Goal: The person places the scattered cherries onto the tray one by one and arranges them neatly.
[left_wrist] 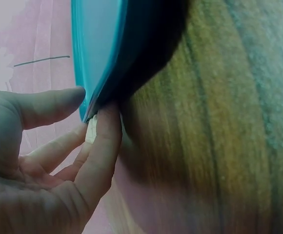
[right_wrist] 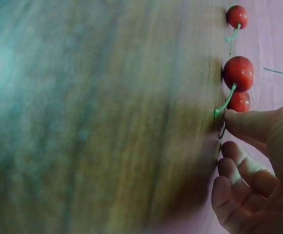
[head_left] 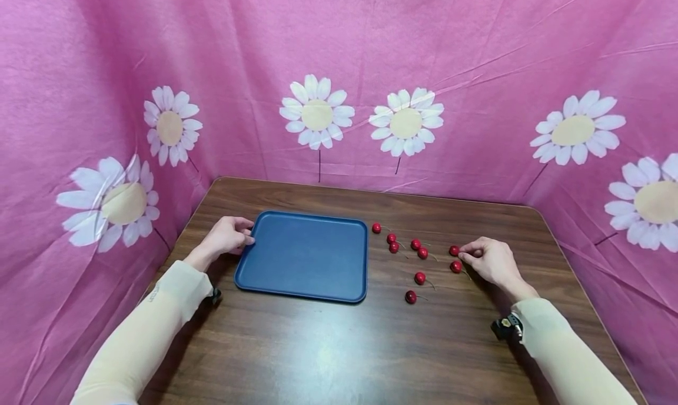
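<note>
Wood-grain worktop [head_left: 318, 352] is spreading out nearest the wearer, catching a pale glare between two cream sleeves [head_left: 561, 340]. Just beyond, a dark cherry [head_left: 411, 297] and a redder cherry [head_left: 420, 278] are lying loose; being round, they could be rolling off course if the right sleeve were brushing them.

Farther in, a blue tray [head_left: 302, 255] is resting left of the fruit. The left hand [head_left: 226, 237] is gripping its left rim, thumb at the edge and a finger tucking underneath; uneven pulling there could be tipping the tray or pushing its far side into fruit. Across the worktop, the right hand [head_left: 492, 261] is apparently pinching the stem of the farther right-hand cherry [head_left: 454, 250], though fingertips are hiding the stem itself. Its neighbouring cherry [head_left: 456, 266] is sitting close by, so a clumsy finger could be knocking it, and a sideways tug could be snapping or slipping a thin stem.

Five more cherries [head_left: 415, 244] are scattering towards the tray, one nearly reaching its corner. Behind everything, pink cloth [head_left: 349, 28] is hanging, printed with white daisies [head_left: 318, 113].
</note>
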Demonstrator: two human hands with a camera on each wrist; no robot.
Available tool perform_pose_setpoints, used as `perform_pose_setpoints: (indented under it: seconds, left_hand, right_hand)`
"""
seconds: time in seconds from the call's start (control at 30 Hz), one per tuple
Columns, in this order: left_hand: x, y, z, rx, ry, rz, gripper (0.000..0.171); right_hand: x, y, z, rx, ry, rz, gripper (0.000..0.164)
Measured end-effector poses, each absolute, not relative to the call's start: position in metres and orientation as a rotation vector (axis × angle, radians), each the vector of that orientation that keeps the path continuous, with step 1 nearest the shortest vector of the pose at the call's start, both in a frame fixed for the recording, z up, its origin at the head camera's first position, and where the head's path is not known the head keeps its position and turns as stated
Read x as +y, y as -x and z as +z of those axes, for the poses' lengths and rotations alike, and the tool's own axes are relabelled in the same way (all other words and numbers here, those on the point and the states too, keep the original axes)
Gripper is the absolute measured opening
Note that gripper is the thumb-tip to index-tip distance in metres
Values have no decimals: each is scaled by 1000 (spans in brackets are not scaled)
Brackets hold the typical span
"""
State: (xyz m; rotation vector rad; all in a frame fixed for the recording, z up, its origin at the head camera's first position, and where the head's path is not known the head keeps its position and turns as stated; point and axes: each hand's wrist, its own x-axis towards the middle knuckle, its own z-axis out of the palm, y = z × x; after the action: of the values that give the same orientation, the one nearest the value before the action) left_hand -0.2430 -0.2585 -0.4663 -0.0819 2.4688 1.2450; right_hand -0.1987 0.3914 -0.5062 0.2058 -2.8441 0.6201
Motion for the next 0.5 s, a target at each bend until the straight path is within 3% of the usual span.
perform_pose_setpoints:
  seconds: [0.5]
  left_hand:
    - [-260, 245, -468, 2462, 66, 1239, 59]
  right_hand:
    - [390, 196, -501, -2877, -192, 596, 5]
